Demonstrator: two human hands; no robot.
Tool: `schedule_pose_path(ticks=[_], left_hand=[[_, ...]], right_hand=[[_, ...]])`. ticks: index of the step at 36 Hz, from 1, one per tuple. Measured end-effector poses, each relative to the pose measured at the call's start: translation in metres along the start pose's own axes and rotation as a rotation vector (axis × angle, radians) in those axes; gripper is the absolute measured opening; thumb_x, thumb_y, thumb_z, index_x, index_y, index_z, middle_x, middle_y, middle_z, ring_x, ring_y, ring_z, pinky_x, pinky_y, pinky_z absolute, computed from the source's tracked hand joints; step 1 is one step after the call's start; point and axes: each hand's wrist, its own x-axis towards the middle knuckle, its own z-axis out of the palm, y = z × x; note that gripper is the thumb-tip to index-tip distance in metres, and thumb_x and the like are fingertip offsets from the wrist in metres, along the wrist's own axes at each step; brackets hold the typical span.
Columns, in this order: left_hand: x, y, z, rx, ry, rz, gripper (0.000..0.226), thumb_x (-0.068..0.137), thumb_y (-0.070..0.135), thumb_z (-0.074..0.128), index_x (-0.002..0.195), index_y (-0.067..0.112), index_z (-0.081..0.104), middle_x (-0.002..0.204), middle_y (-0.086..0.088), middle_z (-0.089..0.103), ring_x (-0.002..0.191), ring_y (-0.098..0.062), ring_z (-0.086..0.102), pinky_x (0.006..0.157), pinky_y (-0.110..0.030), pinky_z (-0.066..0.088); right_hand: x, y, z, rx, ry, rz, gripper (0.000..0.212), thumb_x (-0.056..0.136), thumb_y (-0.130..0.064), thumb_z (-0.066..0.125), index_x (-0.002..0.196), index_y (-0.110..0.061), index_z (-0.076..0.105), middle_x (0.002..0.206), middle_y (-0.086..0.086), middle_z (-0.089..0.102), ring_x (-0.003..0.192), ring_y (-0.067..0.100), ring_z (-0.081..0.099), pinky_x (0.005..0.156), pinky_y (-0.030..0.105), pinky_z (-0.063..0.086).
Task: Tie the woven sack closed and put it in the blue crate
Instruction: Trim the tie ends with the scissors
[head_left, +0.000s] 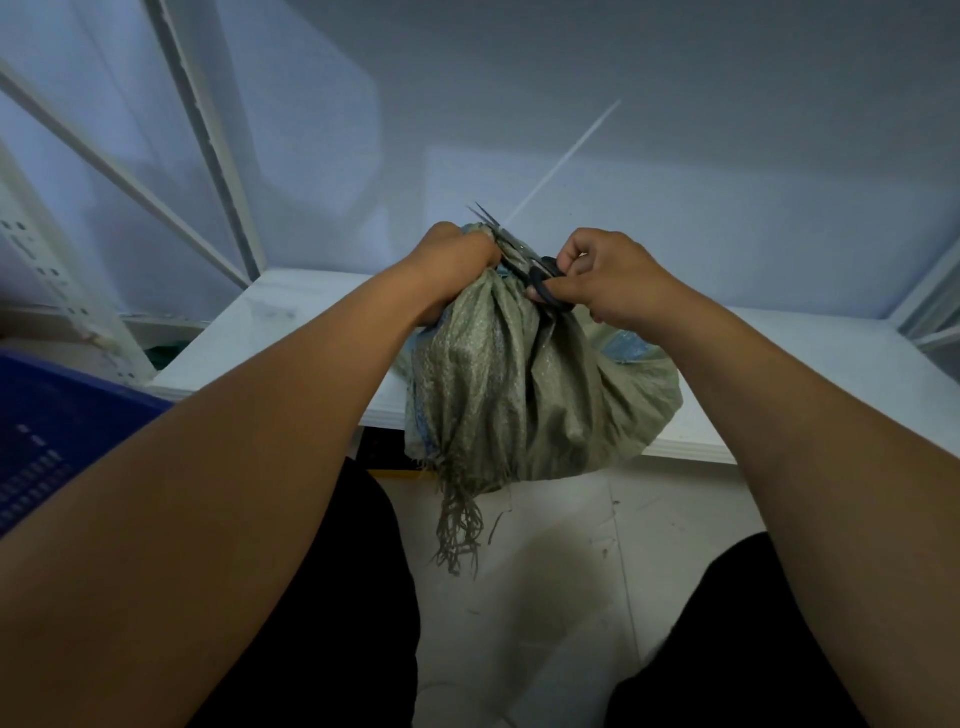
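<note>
A grey-green woven sack (524, 395) rests on the front edge of a white shelf (291, 332), its frayed end hanging down over the edge. My left hand (452, 260) grips the bunched neck of the sack at its top. My right hand (608, 280) holds black-handled scissors (524, 260), whose blades point up and left across the neck. A thin white string (566, 156) runs taut from the neck up to the right. The blue crate (47, 441) stands at the left edge, partly behind my left arm.
White metal rack posts (208, 140) rise at the left and a rack frame (930, 306) at the right. A white wall backs the shelf. Below are a pale floor (561, 571) and my dark trousers.
</note>
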Motion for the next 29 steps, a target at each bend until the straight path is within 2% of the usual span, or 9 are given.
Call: schedule_pose_path(ticks=[4,11,15,17,21,29], left_hand=[[0.0,0.0,-0.001,-0.027,-0.002,-0.013,0.016,0.083,0.005,0.053,0.098,0.0,0.055,0.086,-0.015,0.056,0.069,-0.025,0.059,0.058,-0.025,0.046],[-0.002,0.0,0.002,-0.037,-0.015,-0.039,0.017,0.084,0.003,0.051,0.101,0.0,0.053,0.08,-0.013,0.054,0.064,-0.023,0.057,0.052,-0.02,0.044],[-0.002,0.001,0.005,-0.034,0.0,-0.054,0.022,0.085,0.003,0.053,0.106,-0.001,0.056,0.077,-0.013,0.055,0.061,-0.022,0.056,0.05,-0.019,0.042],[-0.002,0.001,0.005,-0.033,-0.006,-0.056,0.024,0.083,0.003,0.053,0.106,-0.002,0.056,0.077,-0.014,0.055,0.06,-0.023,0.056,0.05,-0.02,0.043],[-0.002,0.001,0.004,-0.022,-0.013,-0.06,0.018,0.083,0.003,0.053,0.101,0.0,0.054,0.076,-0.013,0.054,0.061,-0.023,0.055,0.051,-0.02,0.042],[-0.001,0.0,0.005,-0.011,-0.005,-0.062,0.015,0.08,0.003,0.053,0.095,0.001,0.053,0.075,-0.013,0.051,0.062,-0.023,0.053,0.055,-0.025,0.04]], right_hand=[[0.002,-0.001,0.0,-0.02,-0.001,0.003,0.027,0.078,-0.029,0.083,0.084,-0.023,0.058,0.086,0.008,0.07,0.069,0.015,0.055,0.055,0.027,0.035],[0.002,-0.009,0.007,-0.012,0.051,-0.027,0.03,0.079,-0.031,0.084,0.078,-0.018,0.058,0.073,0.01,0.068,0.059,0.017,0.057,0.049,0.027,0.04],[-0.001,-0.016,0.01,0.012,0.032,-0.033,0.034,0.076,-0.03,0.087,0.075,-0.018,0.055,0.067,0.008,0.062,0.05,0.015,0.051,0.046,0.026,0.042],[-0.002,-0.017,0.009,0.019,0.017,-0.024,0.034,0.077,-0.03,0.087,0.076,-0.016,0.056,0.068,0.009,0.062,0.05,0.016,0.051,0.044,0.026,0.041],[-0.004,-0.016,0.01,0.019,0.007,-0.017,0.033,0.077,-0.031,0.086,0.078,-0.016,0.057,0.07,0.01,0.064,0.06,0.024,0.055,0.049,0.031,0.044],[-0.005,-0.017,0.01,-0.002,0.013,-0.014,0.03,0.078,-0.03,0.085,0.081,-0.015,0.059,0.072,0.01,0.068,0.061,0.021,0.057,0.047,0.028,0.045]])
